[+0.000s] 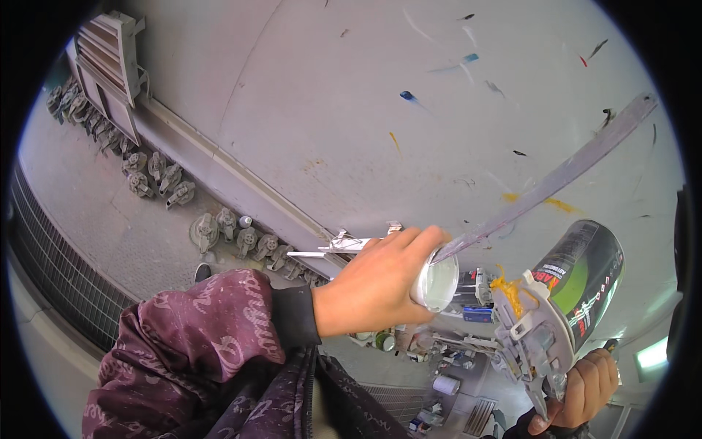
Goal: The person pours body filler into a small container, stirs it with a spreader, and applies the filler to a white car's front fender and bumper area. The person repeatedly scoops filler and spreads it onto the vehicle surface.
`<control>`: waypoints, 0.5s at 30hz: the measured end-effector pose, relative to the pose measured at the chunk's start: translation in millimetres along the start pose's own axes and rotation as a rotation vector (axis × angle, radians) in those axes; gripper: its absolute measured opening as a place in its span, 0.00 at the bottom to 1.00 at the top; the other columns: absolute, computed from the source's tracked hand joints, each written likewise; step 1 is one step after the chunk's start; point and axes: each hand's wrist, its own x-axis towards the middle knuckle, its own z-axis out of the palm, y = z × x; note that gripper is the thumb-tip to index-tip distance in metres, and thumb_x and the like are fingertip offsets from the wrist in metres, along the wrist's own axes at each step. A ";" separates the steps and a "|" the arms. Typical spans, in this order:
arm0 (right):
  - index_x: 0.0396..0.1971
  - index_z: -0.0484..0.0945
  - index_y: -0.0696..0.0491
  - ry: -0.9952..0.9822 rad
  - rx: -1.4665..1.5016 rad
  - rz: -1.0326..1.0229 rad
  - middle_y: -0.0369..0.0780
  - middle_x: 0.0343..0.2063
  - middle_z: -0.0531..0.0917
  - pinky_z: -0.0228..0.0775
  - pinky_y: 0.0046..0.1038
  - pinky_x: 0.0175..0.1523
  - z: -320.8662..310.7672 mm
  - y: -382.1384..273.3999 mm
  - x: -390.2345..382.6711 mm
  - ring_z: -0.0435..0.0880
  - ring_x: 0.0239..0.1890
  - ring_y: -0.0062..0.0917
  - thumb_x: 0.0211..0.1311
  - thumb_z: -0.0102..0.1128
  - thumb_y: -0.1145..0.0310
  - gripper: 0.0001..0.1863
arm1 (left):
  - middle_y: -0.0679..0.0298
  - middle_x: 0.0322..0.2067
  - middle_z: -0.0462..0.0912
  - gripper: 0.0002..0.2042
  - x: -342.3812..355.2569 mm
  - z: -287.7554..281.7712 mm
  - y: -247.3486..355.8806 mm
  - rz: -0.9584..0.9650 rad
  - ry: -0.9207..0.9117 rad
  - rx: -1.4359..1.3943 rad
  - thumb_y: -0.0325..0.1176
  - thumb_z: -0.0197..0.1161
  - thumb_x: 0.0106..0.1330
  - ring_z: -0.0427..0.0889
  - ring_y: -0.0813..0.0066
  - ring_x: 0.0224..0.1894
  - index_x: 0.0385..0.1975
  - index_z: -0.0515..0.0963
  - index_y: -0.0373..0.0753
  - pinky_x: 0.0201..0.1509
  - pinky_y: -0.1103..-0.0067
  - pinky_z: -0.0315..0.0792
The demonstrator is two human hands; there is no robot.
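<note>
Grey, paint-flecked wall [351, 110] fills most of the view, with streaks of blue, yellow and black scattered across it. Along its foot on the left runs a pale ledge [219, 164], and a row of grey spray-gun parts [234, 238] lies on the dusty floor [95, 219] beside it; a white louvred panel [110, 58] leans at the far left. A maroon patterned sleeve [190, 344] comes in from the lower left.

Next in size is the dark can [585, 278] with a green label, tilted at the right, seated on a grey paint-crusted spray gun [534, 340] with yellow drips on its top. The right hand [581, 391] is wrapped around the gun's grip at the lower right, fingers closed.

A long grey stir stick [556, 175] slants from the upper right down into a small clear cup [436, 282] at centre; what the cup holds looks pale, and I cannot tell more. The left hand [380, 282] is closed around the cup, thumb on top, near the can. Below, a cluttered shelf [439, 351] with small tins shows.
</note>
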 end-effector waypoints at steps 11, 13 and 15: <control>0.24 0.71 0.65 -0.048 -0.027 0.040 0.48 0.23 0.73 0.71 0.43 0.32 -2.1 -8.2 -9.8 0.76 0.23 0.43 0.63 0.52 0.33 0.41 | 0.49 0.49 0.79 0.36 10.7 3.9 4.2 0.025 -0.014 0.020 0.33 0.79 0.49 0.79 0.44 0.52 0.59 0.69 0.37 0.56 0.61 0.73; 0.24 0.71 0.65 -0.046 -0.039 0.051 0.48 0.23 0.73 0.71 0.43 0.32 -4.3 -9.5 -14.1 0.76 0.23 0.43 0.62 0.51 0.29 0.43 | 0.49 0.49 0.79 0.36 11.8 5.2 4.8 0.033 -0.031 -0.005 0.33 0.79 0.49 0.79 0.44 0.53 0.59 0.69 0.37 0.56 0.62 0.73; 0.24 0.71 0.66 -0.035 -0.048 0.047 0.48 0.22 0.73 0.71 0.43 0.31 -7.1 -10.6 -18.9 0.76 0.23 0.43 0.61 0.51 0.27 0.45 | 0.49 0.49 0.79 0.36 14.4 6.1 6.4 0.043 -0.046 -0.008 0.33 0.79 0.49 0.79 0.45 0.53 0.59 0.68 0.36 0.56 0.62 0.74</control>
